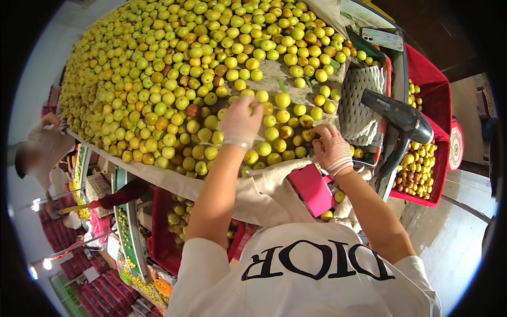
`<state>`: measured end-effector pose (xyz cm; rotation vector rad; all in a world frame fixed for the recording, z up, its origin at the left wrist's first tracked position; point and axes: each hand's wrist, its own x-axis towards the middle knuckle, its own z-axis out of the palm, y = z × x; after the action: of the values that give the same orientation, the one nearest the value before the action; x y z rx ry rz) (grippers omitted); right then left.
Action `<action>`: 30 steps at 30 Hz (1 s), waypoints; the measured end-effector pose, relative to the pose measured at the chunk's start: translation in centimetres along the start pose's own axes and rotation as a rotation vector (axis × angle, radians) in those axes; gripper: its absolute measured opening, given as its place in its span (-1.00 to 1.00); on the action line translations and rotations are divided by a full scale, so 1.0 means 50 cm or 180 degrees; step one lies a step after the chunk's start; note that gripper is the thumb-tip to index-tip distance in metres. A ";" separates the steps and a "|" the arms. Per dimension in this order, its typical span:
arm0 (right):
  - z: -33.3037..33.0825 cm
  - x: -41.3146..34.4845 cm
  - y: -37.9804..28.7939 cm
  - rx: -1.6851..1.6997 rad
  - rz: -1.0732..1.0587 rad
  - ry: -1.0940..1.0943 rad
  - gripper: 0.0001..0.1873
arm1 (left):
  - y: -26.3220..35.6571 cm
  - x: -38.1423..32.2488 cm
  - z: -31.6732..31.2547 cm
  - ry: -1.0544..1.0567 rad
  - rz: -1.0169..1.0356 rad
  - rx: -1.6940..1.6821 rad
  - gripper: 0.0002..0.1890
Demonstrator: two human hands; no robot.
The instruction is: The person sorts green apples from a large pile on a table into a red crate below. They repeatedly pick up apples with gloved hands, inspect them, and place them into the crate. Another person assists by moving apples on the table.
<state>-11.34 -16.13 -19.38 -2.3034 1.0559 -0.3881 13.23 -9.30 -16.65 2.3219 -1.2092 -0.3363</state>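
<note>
Yellow-green jujubes (166,85), some with brown blush, are heaped over a cloth-covered sorting table (273,75). My left hand (242,122), in a thin pale glove, reaches among the loose fruits in the middle. It is slightly blurred, and its fingertips curl down out of sight near a jujube (267,108). Farther right, my right hand (332,149) wears a red-and-white striped knit glove. Its fingers bend over the fruits beside a brown-marked jujube (307,135); whether it grips one is hidden. Below that hand is a bright pink box (313,190) at the table's near edge.
A black hair dryer (396,113) lies across the right edge, by white foam netting (358,107). A phone (382,39) rests behind it. Red bins (441,170) with jujubes stand right; another red bin (160,233) is below. At left are a person (43,154) and green conveyors (126,237).
</note>
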 end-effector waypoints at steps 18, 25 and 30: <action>0.012 0.020 -0.003 -0.0015 0.0489 0.0097 -0.39 | 0.191 0.006 0.116 -0.1764 0.0249 0.0370 -0.58; 0.006 0.016 0.000 0.0018 0.0568 -0.0001 -0.44 | 0.043 -0.218 -0.022 -0.0707 -0.0498 -0.3071 -0.54; 0.004 0.021 0.000 -0.0241 0.0521 -0.0134 -0.46 | -0.152 -0.373 -0.215 0.0484 -0.0972 -0.2191 -0.61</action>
<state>-10.54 -16.86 -19.54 -2.2597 1.2468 -0.2377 12.40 12.97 -11.78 1.8659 -0.5360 -0.5662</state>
